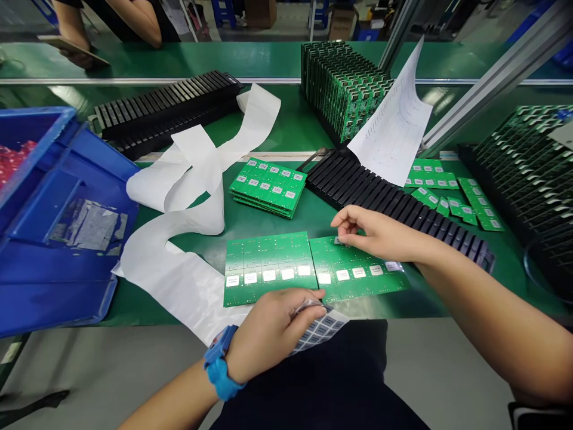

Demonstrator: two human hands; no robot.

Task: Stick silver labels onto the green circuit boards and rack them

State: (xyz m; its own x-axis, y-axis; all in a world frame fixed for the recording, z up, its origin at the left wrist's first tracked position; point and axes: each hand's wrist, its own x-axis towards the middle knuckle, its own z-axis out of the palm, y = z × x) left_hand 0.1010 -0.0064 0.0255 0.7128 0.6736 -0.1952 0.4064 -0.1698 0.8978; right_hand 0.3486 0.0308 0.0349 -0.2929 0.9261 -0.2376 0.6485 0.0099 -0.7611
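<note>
My left hand (280,322), with a blue band at the wrist, grips a sheet of labels (320,328) between thumb and fingers at the table's front edge. Two green circuit board panels (264,245) lie side by side above it, each with a lower row of white labels. Over the right-hand panel (358,286) hovers my right hand (364,230), thumb and fingers pinched on a small label (338,240) close to the panel's upper part. From the label sheet a long white backing strip (174,286) curls away to the left and back.
Behind the panels sits a stack of labelled boards (268,185). Black slotted racks (376,191) and upright boards (344,89) stand farther back, with a propped paper (394,125). Blue bins (85,239) flank the left. Across the table, a person's hand (78,57) holds a flat object.
</note>
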